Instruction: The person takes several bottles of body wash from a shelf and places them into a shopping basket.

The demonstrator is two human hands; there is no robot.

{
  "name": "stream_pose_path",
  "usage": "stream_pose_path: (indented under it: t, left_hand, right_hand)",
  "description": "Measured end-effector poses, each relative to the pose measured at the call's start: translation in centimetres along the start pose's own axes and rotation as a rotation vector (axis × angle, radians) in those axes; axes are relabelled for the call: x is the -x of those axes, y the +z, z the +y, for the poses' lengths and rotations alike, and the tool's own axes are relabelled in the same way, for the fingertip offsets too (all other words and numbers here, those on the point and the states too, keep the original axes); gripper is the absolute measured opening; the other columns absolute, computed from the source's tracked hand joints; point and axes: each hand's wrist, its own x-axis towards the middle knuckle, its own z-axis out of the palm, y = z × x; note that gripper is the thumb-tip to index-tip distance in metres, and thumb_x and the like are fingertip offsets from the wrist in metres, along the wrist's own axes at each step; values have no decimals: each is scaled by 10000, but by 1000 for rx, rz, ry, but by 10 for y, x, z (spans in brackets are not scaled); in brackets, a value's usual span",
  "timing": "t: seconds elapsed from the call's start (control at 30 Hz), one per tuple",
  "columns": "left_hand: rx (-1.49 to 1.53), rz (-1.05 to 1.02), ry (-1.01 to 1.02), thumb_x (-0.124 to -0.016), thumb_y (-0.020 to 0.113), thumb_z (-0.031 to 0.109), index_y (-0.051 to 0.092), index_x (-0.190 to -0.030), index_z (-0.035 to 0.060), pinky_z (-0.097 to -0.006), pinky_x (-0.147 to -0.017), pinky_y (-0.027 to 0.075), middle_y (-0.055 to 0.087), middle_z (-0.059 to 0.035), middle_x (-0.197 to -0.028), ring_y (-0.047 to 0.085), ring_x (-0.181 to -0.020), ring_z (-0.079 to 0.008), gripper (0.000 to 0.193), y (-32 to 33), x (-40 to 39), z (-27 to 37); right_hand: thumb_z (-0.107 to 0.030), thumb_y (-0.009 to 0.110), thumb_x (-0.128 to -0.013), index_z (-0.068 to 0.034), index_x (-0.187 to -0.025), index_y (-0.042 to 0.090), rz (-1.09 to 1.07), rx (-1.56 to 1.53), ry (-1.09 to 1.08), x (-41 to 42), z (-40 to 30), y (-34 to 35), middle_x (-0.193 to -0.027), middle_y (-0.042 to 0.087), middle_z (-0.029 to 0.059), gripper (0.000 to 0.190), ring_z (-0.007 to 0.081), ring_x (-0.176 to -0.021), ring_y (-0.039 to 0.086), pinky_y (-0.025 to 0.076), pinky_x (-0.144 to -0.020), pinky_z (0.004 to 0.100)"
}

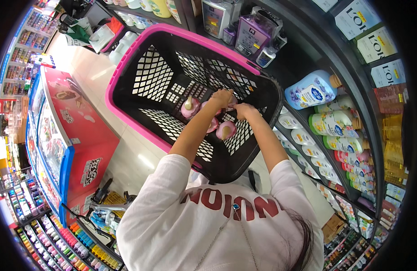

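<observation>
A black plastic shopping basket with a pink rim [140,135] stands in front of me, several pink-and-white bulbs, apparently garlic, lying on its bottom. One bulb [190,107] lies left of my arms, its stem up; another bulb [225,130] lies nearer to me, between my forearms. My left hand [222,98] reaches into the basket, its fingers bent at a bulb partly hidden by it. Close by on the right, my right hand [244,110] has its fingertips at the same bulb. Whether either hand grips it is not plain.
Shelves of bottles stand to the right, with a blue detergent bottle [312,89] near the basket. Purple boxed bottles [252,35] stand beyond the rim. A red chest freezer [83,135] and a bicycle [107,206] are at the left.
</observation>
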Motion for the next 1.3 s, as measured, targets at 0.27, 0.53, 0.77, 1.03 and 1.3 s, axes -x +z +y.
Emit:
stream_pose_path:
  t: [0.27, 0.53, 0.77, 1.03, 1.3]
  left_hand:
    - [84, 201, 180, -595, 677, 128, 491, -1100, 41, -377, -830, 468, 546, -202, -1082, 551, -993, -335, 545, 3, 10, -20]
    - [386, 72, 199, -678, 693, 198, 545, -1081, 7, -318, -802, 457, 594, -168, -995, 598, -876, -255, 470, -83, 85, 38]
    - [788, 112, 342, -788, 619, 100, 547, -1071, -2, -281, -779, 470, 598, -60, -887, 573, -831, -131, 309, -72, 205, 120]
    - [744, -216, 414, -812, 615, 121, 525, -1107, 2, -273, -810, 454, 584, -81, -999, 556, -939, -137, 330, 10, 227, 243]
    - [672, -424, 665, -806, 627, 197, 528, -1079, 22, -320, -786, 472, 605, -122, -981, 593, -924, -215, 339, 78, 226, 367]
  right_hand:
    - [-77, 559, -669, -179, -1169, 542, 171, -116, 8, 31, -13, -16, -1085, 583, 159, 511, 299, -1045, 541, 434, -896, 388]
    - [-47, 547, -702, -39, -1009, 583, 775, -669, -518, 131, 1, 4, -860, 625, 181, 309, 312, -814, 614, 482, -719, 365]
    - [13, 528, -763, -18, -1060, 552, 940, -1053, -470, 270, 29, 81, -974, 624, 100, 300, 194, -900, 608, 474, -806, 301]
    - [21, 525, -766, -24, -1082, 544, 989, -1315, -215, 358, 63, 219, -1001, 609, 99, 320, 172, -913, 593, 472, -811, 294]
    - [1, 530, -797, -7, -1056, 557, 1226, -1443, 17, 451, 83, 327, -980, 617, 99, 261, 161, -870, 602, 481, -801, 280]
